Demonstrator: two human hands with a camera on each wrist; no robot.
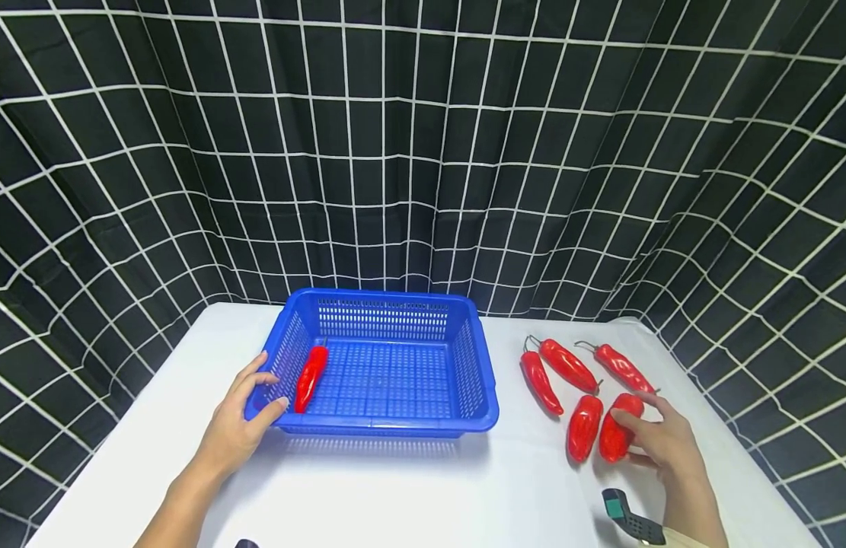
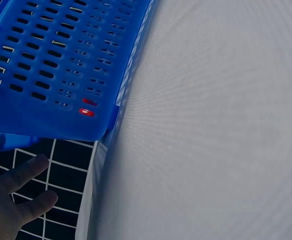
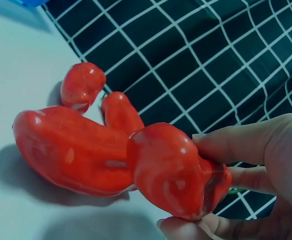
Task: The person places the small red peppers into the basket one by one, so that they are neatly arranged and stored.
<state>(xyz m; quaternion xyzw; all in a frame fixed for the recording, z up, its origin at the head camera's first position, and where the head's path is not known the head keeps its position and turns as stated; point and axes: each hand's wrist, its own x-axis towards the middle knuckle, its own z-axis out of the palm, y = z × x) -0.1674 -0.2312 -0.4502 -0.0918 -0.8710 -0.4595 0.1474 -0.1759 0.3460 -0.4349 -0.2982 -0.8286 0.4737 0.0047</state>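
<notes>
A blue plastic basket (image 1: 371,424) with slotted walls stands on the white table; one red chili pepper (image 1: 311,378) lies inside along its left wall. My left hand (image 1: 234,428) grips the basket's front left corner, its thumb and some fingers over the rim. In the left wrist view, two more fingers (image 2: 38,205) stick out below the rim. At the right, my right hand (image 1: 672,441) holds a red pepper (image 3: 165,170) between thumb and fingers. Another thick red pepper (image 1: 584,428) lies just left of it.
Behind these lie three slimmer red peppers with stems: one on the left (image 1: 541,383), one in the middle (image 1: 568,365) and one on the right (image 1: 624,368). A black curtain with a white grid (image 1: 409,152) surrounds the table (image 1: 423,495) at the back and sides.
</notes>
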